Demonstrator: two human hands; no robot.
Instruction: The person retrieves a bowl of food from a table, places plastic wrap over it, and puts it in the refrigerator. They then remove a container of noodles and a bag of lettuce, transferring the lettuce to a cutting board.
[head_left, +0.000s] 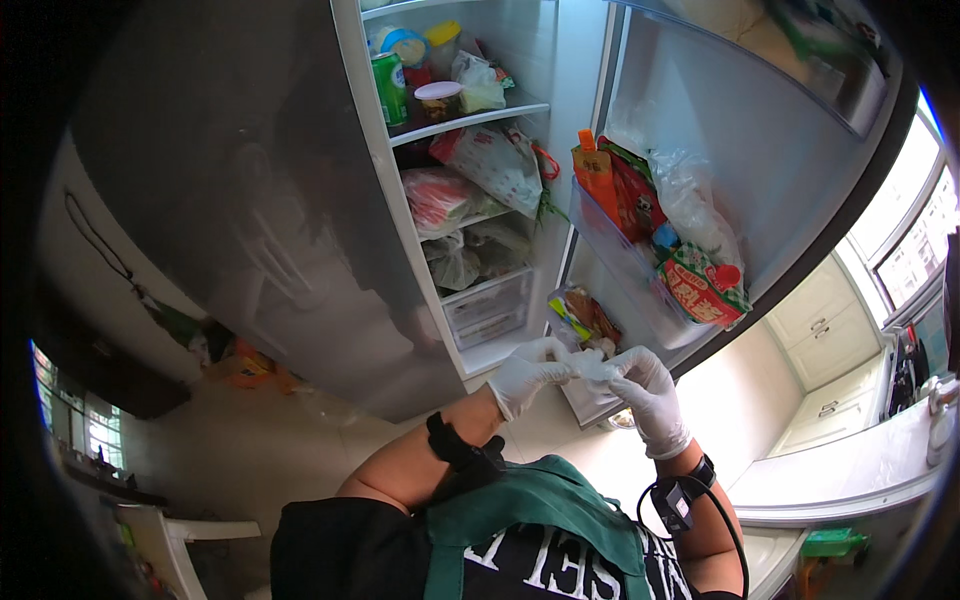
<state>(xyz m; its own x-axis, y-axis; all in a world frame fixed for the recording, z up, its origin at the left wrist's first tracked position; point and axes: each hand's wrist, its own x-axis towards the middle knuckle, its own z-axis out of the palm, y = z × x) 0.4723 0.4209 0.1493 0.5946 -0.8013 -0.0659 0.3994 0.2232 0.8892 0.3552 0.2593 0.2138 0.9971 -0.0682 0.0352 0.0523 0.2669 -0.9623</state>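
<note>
My left hand and my right hand, both in white gloves, meet in front of the lower door of an open refrigerator. Between their fingertips they pinch a small translucent plastic bag; what it contains cannot be made out. Just behind the hands, the lowest door bin holds packets. Higher up, a clear door bin carries an orange spout pouch, a red packet, a crumpled clear plastic bag and a red-and-green pouch with a red cap.
Refrigerator shelves at centre hold a green can, a lidded tub and bagged food, above clear drawers. The closed dark door stands left. At right are a white counter and cabinets.
</note>
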